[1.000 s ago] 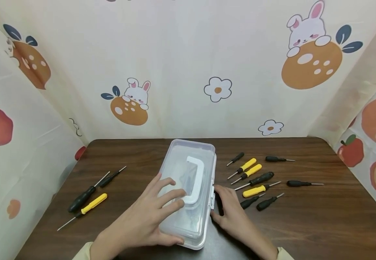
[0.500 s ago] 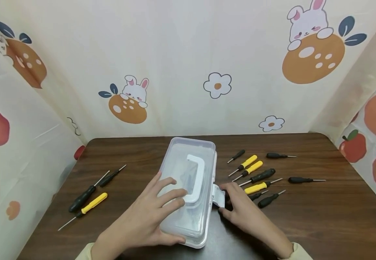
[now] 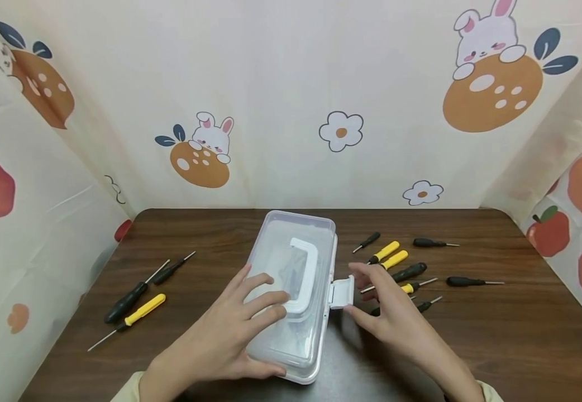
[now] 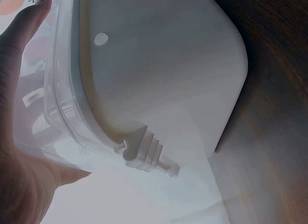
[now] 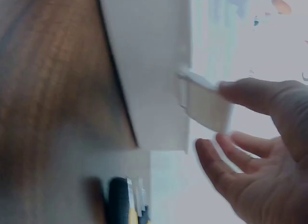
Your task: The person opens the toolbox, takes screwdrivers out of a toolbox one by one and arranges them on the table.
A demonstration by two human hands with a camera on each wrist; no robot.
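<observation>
A clear lidded plastic box (image 3: 296, 340) with a white folding handle (image 3: 311, 273) stands lengthwise on the table. My left hand (image 3: 235, 324) rests on its lid with fingers spread, the thumb at the near end. On the box's right side a white latch (image 3: 342, 293) sticks outward, swung away from the wall. My right hand (image 3: 396, 312) is beside this latch, thumb and index finger parted at its two corners. In the right wrist view the thumb (image 5: 240, 91) meets the latch's outer edge, while the other fingers stay apart from it.
Several black and yellow screwdrivers lie right of the box, among them a black screwdriver (image 3: 464, 281); my right hand covers some. At left are two black screwdrivers, one large (image 3: 127, 301), and a yellow screwdriver (image 3: 145, 310). A printed curtain (image 3: 281, 111) surrounds the wooden table (image 3: 497, 340).
The latch has swung from the box's side out to the right. My right hand has moved right with it and its fingers have spread. The left hand has stayed on the lid.
</observation>
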